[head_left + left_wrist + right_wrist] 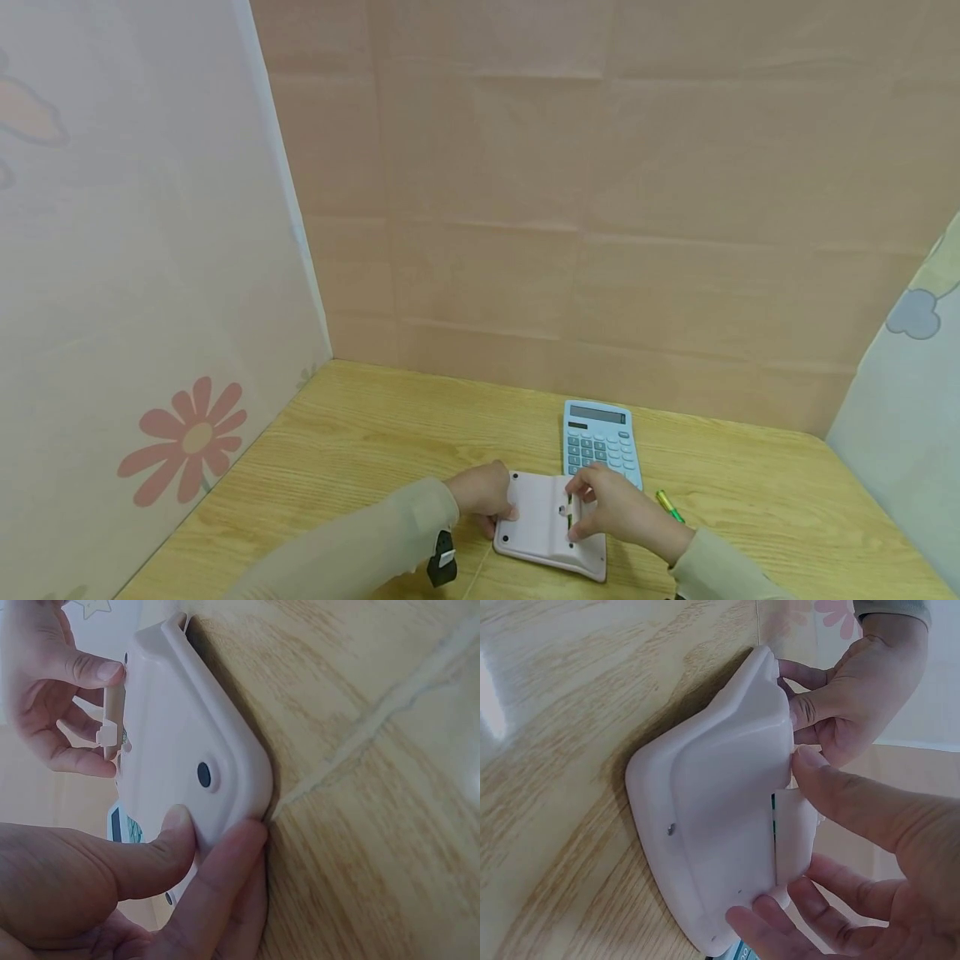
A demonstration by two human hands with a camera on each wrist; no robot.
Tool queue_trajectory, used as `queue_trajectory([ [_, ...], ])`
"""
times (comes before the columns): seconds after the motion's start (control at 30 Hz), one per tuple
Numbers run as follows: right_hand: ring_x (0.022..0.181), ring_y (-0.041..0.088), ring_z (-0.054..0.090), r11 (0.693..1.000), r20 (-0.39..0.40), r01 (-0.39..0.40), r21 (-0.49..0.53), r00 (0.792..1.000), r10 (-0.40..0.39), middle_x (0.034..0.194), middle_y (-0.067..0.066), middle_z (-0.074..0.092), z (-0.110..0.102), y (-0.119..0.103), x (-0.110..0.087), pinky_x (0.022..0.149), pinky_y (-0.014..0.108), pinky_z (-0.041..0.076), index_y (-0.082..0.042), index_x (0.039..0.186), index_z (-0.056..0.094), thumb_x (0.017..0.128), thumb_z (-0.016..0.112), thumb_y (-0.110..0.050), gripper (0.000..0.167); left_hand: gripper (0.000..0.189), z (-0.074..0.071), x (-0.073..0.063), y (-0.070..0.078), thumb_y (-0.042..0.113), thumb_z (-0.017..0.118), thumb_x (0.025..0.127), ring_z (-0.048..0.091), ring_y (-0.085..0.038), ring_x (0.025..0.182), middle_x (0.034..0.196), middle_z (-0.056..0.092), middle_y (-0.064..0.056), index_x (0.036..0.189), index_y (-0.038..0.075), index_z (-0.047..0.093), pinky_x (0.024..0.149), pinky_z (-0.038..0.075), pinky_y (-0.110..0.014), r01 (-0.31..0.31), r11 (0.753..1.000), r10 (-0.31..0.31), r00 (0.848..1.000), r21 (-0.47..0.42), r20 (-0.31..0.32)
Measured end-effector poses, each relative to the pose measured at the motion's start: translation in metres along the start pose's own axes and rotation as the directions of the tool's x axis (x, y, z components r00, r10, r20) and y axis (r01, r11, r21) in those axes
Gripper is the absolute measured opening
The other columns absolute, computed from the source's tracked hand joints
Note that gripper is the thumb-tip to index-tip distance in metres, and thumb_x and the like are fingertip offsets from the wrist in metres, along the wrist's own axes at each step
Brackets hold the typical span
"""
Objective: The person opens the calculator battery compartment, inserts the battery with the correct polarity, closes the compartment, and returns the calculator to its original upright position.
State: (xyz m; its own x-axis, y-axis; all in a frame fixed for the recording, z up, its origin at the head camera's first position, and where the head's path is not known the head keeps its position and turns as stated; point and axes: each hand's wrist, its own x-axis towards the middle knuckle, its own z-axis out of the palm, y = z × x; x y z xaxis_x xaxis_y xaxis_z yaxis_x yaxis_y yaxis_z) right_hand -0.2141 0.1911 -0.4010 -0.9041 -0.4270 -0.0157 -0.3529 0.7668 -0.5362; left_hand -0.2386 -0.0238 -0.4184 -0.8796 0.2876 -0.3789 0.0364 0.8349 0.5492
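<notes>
A pale pink calculator (531,523) lies face down on the wooden table, its back with small dark feet turned up. At its left edge my left hand (483,492) grips it, thumb on the back and fingers along the side, as the left wrist view shows. My right hand (613,505) pinches the battery cover (795,836) between thumb and fingers. That cover stands raised on edge over the battery slot, and a strip of green shows beside it in the right wrist view. The cover's small latch tab (107,735) sticks out in the left wrist view.
Behind the pink calculator lies a light blue calculator (597,425), face up, partly hidden by my right hand. A green and yellow battery (670,506) rests on the table (405,433) to the right. Covered walls stand at the back and both sides.
</notes>
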Motion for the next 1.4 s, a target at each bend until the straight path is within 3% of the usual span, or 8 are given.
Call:
queue_trajectory([
  [0.47, 0.089, 0.019, 0.058, 1.000, 0.007, 0.008, 0.008, 1.000, -0.008, 0.099, 0.003, 0.058, -0.0002, 0.0001, 0.0004, 0.073, 0.028, 0.051, -0.005, 0.099, 0.063, 0.061, 0.091, -0.023, 0.050, 0.034, 0.0020, 0.0042, -0.0020, 0.013, 0.073, 0.086, 0.063, -0.020, 0.047, 0.062, 0.061, -0.012, 0.104, -0.007, 0.052, 0.049, 0.051, -0.023, 0.007, 1.000, -0.007, 1.000, 0.008, -0.007],
  [0.67, 0.090, 0.019, 0.058, 1.000, 0.015, -0.001, 0.007, 1.000, 0.001, 0.099, 0.003, 0.058, -0.0008, 0.0003, 0.0003, 0.073, 0.029, 0.052, -0.006, 0.100, 0.063, 0.061, 0.091, -0.024, 0.051, 0.040, 0.0016, 0.0028, -0.0016, 0.013, 0.073, 0.087, 0.058, -0.017, 0.044, 0.063, 0.061, -0.012, 0.111, -0.009, 0.051, 0.047, 0.050, -0.022, 0.008, 1.000, -0.008, 1.000, 0.013, -0.004],
  [0.9, 0.090, 0.020, 0.059, 1.000, 0.027, 0.015, 0.010, 1.000, -0.015, 0.099, 0.003, 0.059, -0.0023, 0.0009, 0.0005, 0.074, 0.029, 0.052, -0.006, 0.101, 0.062, 0.063, 0.091, -0.025, 0.051, 0.046, 0.0009, 0.0016, -0.0004, 0.013, 0.073, 0.087, 0.065, -0.021, 0.049, 0.063, 0.061, -0.013, 0.117, -0.011, 0.049, 0.050, 0.053, -0.024, 0.006, 1.000, -0.006, 1.000, 0.013, -0.007],
  [1.4, 0.088, 0.018, 0.058, 1.000, 0.018, 0.011, -0.007, 1.000, -0.011, 0.096, 0.002, 0.059, -0.0021, -0.0005, 0.0016, 0.072, 0.028, 0.051, -0.004, 0.099, 0.063, 0.061, 0.092, -0.025, 0.052, 0.047, 0.0001, 0.0017, -0.0005, 0.014, 0.073, 0.087, 0.060, -0.018, 0.046, 0.066, 0.062, -0.013, 0.119, -0.010, 0.048, 0.048, 0.053, -0.025, 0.019, 1.000, -0.019, 1.000, 0.011, 0.003],
])
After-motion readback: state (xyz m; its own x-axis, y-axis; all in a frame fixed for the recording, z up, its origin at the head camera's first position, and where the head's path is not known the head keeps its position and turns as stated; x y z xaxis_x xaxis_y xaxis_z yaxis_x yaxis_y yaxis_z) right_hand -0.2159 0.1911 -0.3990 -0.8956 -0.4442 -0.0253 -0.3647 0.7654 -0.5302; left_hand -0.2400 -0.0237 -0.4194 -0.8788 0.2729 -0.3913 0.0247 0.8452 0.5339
